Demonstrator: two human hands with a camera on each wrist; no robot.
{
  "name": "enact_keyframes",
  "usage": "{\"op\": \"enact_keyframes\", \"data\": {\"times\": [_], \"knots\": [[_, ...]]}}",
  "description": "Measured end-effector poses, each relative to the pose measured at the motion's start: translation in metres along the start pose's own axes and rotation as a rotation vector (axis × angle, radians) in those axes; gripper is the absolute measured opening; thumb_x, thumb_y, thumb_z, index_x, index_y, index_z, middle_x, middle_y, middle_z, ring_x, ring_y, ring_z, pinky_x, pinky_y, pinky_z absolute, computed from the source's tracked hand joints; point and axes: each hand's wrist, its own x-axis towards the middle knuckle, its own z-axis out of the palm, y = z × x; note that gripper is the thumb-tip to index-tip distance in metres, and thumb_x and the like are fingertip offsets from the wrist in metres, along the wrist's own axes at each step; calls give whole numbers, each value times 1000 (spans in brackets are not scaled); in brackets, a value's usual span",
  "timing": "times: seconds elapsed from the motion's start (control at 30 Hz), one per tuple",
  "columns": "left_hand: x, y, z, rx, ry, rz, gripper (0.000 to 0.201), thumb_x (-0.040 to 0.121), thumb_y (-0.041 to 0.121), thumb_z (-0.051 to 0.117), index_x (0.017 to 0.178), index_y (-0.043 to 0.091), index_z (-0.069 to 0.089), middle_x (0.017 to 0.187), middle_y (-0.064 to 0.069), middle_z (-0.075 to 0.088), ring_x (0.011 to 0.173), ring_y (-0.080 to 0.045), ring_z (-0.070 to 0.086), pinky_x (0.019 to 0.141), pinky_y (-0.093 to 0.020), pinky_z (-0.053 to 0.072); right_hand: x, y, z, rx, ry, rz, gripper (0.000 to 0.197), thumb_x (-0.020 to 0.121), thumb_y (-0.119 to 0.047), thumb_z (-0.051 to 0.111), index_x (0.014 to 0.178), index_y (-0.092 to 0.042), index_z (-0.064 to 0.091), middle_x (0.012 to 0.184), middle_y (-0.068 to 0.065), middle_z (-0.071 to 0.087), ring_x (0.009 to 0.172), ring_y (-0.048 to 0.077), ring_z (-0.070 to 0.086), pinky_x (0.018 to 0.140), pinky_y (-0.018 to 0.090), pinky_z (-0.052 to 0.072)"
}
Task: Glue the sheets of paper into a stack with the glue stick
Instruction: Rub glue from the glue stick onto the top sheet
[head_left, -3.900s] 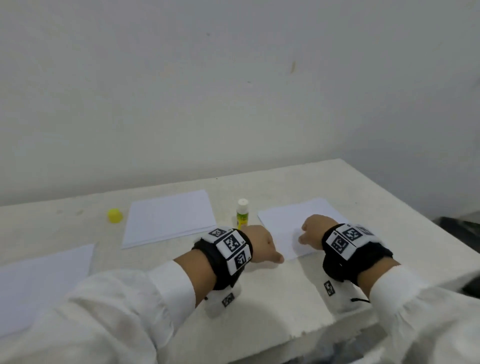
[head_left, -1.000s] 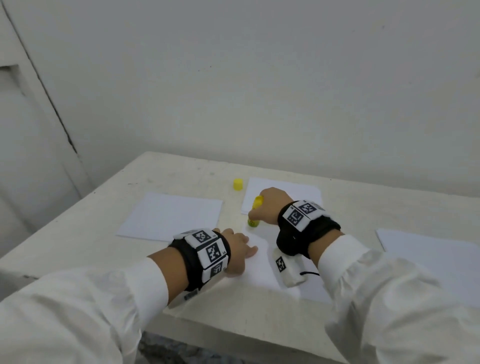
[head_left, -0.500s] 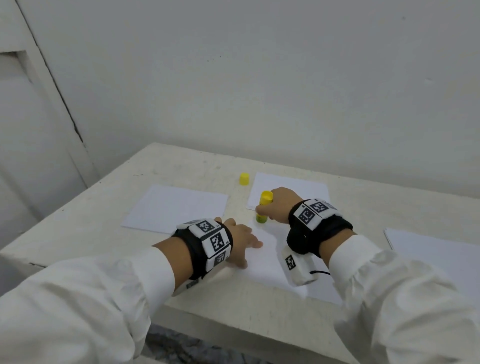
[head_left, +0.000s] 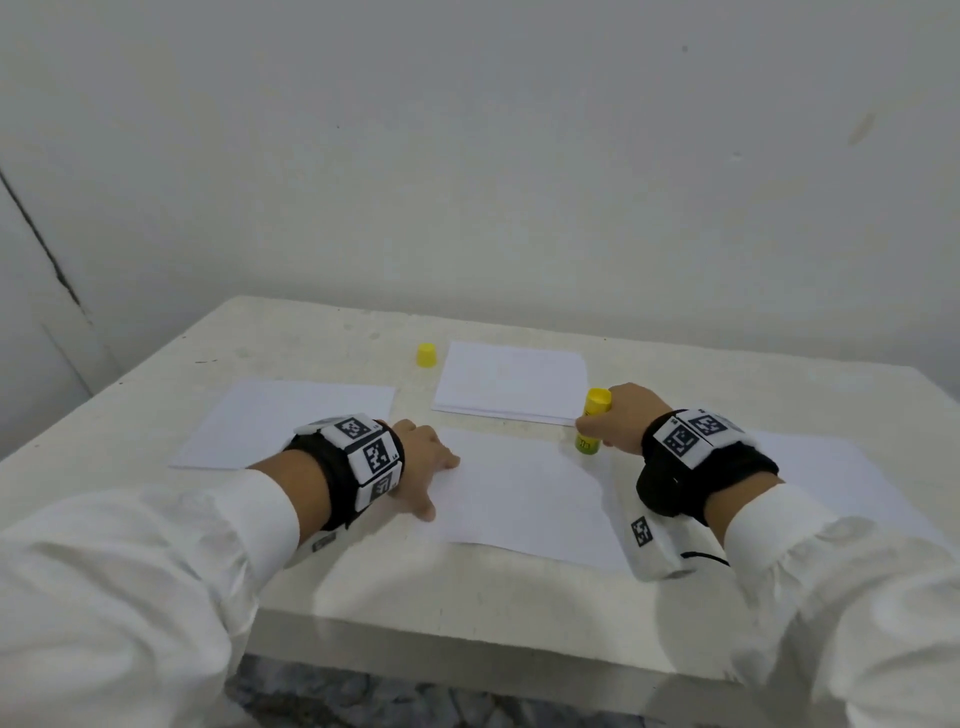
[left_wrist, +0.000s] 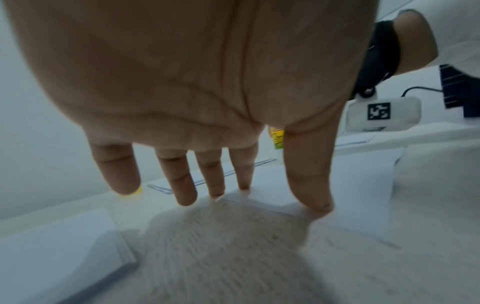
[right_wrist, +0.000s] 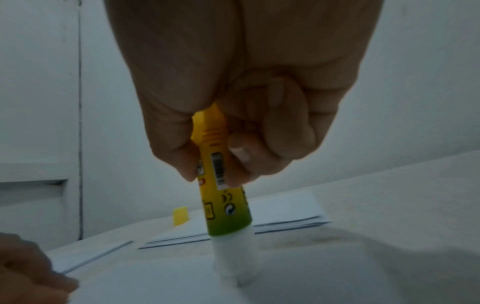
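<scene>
A: How will the sheet (head_left: 524, 493) handle?

B: Probably very light and soft, easy to slide or wrinkle under a sticky tip. Best held flat by pressing, not pinched. Looks thin, so strokes away from the pressing fingers seem safer.

A: And the glue stick (head_left: 591, 422)?

B: Light, stiff, a smooth plastic tube. Held at the middle of the barrel, cap end up, white tip down.

A: Where is the sheet relative to the hands?

B: Lies between both. Left hand (head_left: 420, 470) rests on its left edge, fingers (left_wrist: 215, 176) nearly straight and spread, tips pressing on the corner. Holds nothing.

A: Right hand (head_left: 621, 418)?

B: Curled round the stick, thumb and fingers wrapped on the barrel. Tip touches the sheet at the far right corner, just in front of this hand.

A: Other paper?

B: A stack (head_left: 511, 382) just beyond the right hand, past the stick. Another pile (head_left: 291, 421) beyond the left hand. One more sheet (head_left: 821, 467) under and right of the right wrist.

A: The cap (head_left: 426, 355)?

B: Off, standing well beyond the left hand, beside the far stack.
</scene>
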Motion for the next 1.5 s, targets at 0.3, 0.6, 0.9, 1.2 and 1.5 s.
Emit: {"op": "enact_keyframes", "data": {"times": [0.3, 0.6, 0.9, 1.2, 1.5], "knots": [[20, -17, 11, -188, 22, -5, 93, 71, 57, 72, 147, 36, 22, 155, 6, 23, 146, -21, 6, 113, -46, 18, -28, -27, -8, 216, 123, -123, 24, 85, -26, 59, 69, -14, 46, 67, 1, 46, 66, 20, 47, 54, 27, 32], [15, -26, 11, -273, 48, -18, 126, 57, 53, 84, 149, 25, 3, 134, -4, 48, 123, -25, 45, 105, -41, 36, -30, -118, 44, 105, -115, -354, 36, 89, -30, 55, 58, -18, 42, 60, -5, 45, 58, 12, 43, 50, 20, 31], [10, -25, 10, -269, -28, -34, 121, 61, 54, 83, 150, 25, 7, 140, -10, 42, 128, -30, 41, 103, -40, 37, -52, -111, 62, 111, -185, -399, 25, 85, -25, 58, 64, -15, 48, 62, -3, 47, 57, 10, 42, 53, 24, 33], [17, -19, 4, -86, -71, -80, 145, 48, 67, 81, 148, 32, -19, 151, -18, 24, 139, -35, 25, 110, -51, 30, -84, -84, 57, 70, -218, -378, 29, 80, -25, 62, 61, -15, 42, 62, -4, 45, 56, 11, 40, 56, 25, 34], [20, -2, -6, 102, -93, 64, 125, 65, 48, 83, 149, 40, -9, 152, -10, 27, 138, -34, 29, 109, -46, 29, -103, 3, 19, 95, -88, -166, 21, 80, -21, 64, 69, -7, 54, 66, -1, 49, 61, 14, 41, 58, 28, 33]]}}
